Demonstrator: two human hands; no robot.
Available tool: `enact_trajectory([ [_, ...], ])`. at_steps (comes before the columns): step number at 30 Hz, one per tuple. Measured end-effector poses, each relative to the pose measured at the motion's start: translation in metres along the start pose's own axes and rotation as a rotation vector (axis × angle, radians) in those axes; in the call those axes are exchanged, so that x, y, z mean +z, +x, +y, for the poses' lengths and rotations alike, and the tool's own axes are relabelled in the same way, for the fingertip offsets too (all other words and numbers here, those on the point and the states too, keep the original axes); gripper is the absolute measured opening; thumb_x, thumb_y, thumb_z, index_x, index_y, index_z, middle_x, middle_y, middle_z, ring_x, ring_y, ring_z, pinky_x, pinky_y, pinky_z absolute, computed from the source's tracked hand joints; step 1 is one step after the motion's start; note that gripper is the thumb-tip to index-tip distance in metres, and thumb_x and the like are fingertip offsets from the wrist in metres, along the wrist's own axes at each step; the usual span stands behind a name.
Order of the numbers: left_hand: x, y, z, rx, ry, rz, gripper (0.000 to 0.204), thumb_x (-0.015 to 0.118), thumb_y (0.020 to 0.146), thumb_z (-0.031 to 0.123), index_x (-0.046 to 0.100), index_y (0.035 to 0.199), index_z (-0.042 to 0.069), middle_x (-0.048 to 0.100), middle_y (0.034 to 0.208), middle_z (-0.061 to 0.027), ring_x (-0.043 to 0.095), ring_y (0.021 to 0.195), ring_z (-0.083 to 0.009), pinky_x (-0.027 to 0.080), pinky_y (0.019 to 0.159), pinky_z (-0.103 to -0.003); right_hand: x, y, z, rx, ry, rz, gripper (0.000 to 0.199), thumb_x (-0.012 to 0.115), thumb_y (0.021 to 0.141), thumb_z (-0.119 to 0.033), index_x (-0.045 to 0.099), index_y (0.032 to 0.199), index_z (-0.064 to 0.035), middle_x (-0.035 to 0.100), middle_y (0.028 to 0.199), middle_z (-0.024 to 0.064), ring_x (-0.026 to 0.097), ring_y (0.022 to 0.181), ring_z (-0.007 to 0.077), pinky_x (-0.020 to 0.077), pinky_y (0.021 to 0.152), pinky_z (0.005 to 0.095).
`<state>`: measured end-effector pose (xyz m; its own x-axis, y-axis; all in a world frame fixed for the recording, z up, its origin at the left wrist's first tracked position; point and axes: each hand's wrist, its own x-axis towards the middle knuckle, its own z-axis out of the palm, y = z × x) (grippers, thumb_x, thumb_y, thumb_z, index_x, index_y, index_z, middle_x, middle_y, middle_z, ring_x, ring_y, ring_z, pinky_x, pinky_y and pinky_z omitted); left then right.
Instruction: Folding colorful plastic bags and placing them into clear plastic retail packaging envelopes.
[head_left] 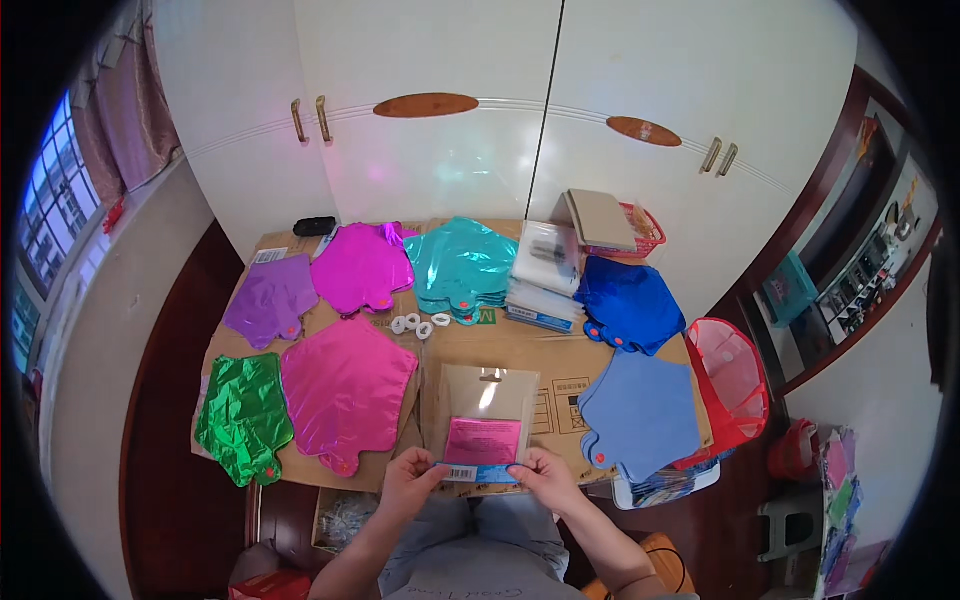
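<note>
Both my hands hold a clear plastic packaging bag (490,385) at the table's near edge, centred in front of me. My left hand (410,480) pinches its near left corner, and my right hand (546,478) grips the near right corner. Along that near edge runs a blue strip with a barcode label. Inside the bag lies a folded pink foil piece (484,438). A hang hole shows at the bag's far end. Left of it is a pink flat foil balloon (350,385), and further left a green one (245,415). To the right lies a grey-blue pile (645,410).
Purple (268,298), magenta (360,268), teal (462,262) and dark blue (632,300) foil piles line the cardboard-covered table's far side. Several white rolls (420,325) sit mid-table. Stacked clear bags (545,262) stand near a red basket (648,232). White cabinets (430,160) rise behind.
</note>
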<state>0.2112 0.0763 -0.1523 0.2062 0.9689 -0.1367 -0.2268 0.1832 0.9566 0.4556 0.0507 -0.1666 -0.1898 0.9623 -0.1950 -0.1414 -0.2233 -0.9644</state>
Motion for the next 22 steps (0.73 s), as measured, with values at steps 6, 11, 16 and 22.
enact_trajectory([
  [6, 0.011, -0.005, 0.022, -0.113, 0.065, -0.096, 0.014, 0.053, 0.095, 0.012, 0.063, 0.096, 0.003, 0.064, 0.075, 0.0003, 0.047, 0.06, -0.0008, 0.036, 0.052, -0.018, -0.012, -0.023, -0.035, -0.192, -0.025, 0.28, 0.009, 0.062, 0.09, -0.011, 0.057, 0.085, -0.0062, 0.059, 0.076, -0.0001, 0.056, 0.065, 0.0079, 0.0474, 0.058, 0.0221],
  [11, 0.006, -0.008, 0.035, 0.041, 0.153, -0.029, 0.021, 0.048, 0.098, 0.015, 0.064, 0.095, 0.003, 0.062, 0.074, 0.001, 0.046, 0.058, -0.0009, 0.034, 0.052, -0.017, -0.188, -0.042, -0.096, -0.707, -0.558, 1.117, 0.012, 0.055, 0.094, -0.014, 0.056, 0.092, -0.0015, 0.055, 0.084, 0.0036, 0.051, 0.075, 0.0098, 0.0421, 0.067, 0.0235],
  [16, -0.009, -0.011, 0.038, 0.103, 0.126, 0.039, 0.02, 0.049, 0.097, 0.015, 0.064, 0.094, 0.003, 0.058, 0.07, 0.0026, 0.044, 0.058, -0.0007, 0.031, 0.051, -0.017, -0.376, -0.088, -0.095, -0.447, -0.99, 1.639, 0.033, 0.054, 0.094, -0.025, 0.056, 0.111, 0.0029, 0.064, 0.099, 0.0174, 0.061, 0.089, 0.0307, 0.0485, 0.076, 0.0373],
  [22, -0.037, -0.02, 0.024, 0.072, 0.109, 0.092, 0.018, 0.052, 0.096, 0.017, 0.065, 0.094, 0.004, 0.056, 0.068, 0.0028, 0.041, 0.055, -0.0007, 0.029, 0.049, -0.017, -0.435, -0.088, -0.016, 0.328, -1.238, 1.034, 0.061, 0.057, 0.086, -0.051, 0.052, 0.129, -0.0068, 0.06, 0.109, 0.0289, 0.06, 0.105, 0.0365, 0.0435, 0.095, 0.0459],
])
